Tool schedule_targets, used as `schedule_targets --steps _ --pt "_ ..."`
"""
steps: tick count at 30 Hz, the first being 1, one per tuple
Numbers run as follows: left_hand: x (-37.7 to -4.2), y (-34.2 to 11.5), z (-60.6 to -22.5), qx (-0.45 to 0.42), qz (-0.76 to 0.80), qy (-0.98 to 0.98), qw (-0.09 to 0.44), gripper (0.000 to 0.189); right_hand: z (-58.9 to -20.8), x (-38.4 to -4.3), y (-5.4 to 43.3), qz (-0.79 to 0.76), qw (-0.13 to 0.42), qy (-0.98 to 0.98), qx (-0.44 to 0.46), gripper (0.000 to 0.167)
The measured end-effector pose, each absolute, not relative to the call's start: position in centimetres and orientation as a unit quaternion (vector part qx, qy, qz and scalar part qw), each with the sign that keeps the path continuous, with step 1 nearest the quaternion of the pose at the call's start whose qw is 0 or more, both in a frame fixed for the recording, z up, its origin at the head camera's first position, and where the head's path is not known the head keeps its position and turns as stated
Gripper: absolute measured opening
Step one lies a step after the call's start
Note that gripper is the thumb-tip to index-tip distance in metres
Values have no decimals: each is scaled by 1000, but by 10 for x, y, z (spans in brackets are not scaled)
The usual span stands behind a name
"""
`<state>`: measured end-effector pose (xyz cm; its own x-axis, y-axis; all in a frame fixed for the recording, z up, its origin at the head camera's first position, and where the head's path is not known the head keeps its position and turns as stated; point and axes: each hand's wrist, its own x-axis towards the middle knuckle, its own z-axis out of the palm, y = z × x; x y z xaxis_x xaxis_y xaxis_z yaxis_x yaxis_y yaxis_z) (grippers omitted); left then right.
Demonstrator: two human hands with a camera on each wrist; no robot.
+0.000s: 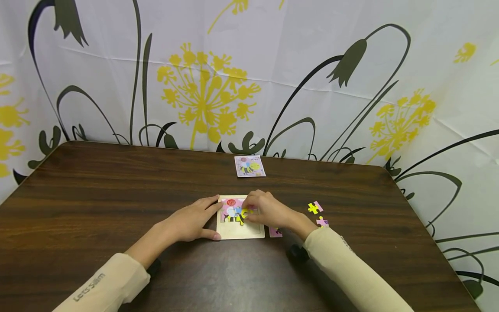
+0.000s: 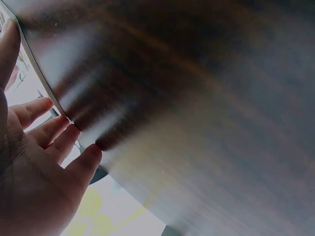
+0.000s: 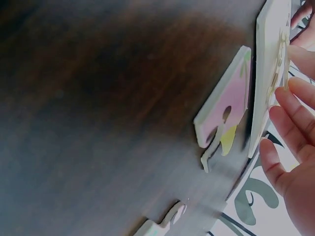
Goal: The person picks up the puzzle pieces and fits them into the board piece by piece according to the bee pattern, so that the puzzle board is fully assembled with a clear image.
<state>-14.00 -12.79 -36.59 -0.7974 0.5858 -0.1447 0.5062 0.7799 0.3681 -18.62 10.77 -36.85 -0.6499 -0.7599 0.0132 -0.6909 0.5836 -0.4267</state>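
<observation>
A pale wooden puzzle tray [image 1: 239, 233] lies on the table, its upper part filled with pieces of a pink, yellow, black and blue picture. My left hand [image 1: 191, 221] rests at the tray's left side, fingers extended and the thumb at the near left corner; in the left wrist view its fingertips [image 2: 59, 120] touch the edge. Over the tray's right half, my right hand [image 1: 269, 210] pinches a puzzle piece [image 3: 285, 66] between thumb and fingers, its picture mostly hidden. Just right of the tray lies a pink loose piece [image 1: 275, 232], seen larger in the right wrist view.
Farther right on the brown wooden table [image 1: 117, 186] lie a yellow and pink piece [image 1: 313, 208] and a pink piece [image 1: 322, 222]. A square picture card [image 1: 250, 167] with a bee lies near the back edge. Behind hangs a flower-patterned cloth [image 1: 296, 43].
</observation>
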Motion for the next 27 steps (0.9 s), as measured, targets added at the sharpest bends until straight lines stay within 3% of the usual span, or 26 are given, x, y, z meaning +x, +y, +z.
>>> schedule_targets --steps 27 --pt "-137 -126 -365 298 158 936 100 76 -372 -186 104 -185 76 882 -427 19"
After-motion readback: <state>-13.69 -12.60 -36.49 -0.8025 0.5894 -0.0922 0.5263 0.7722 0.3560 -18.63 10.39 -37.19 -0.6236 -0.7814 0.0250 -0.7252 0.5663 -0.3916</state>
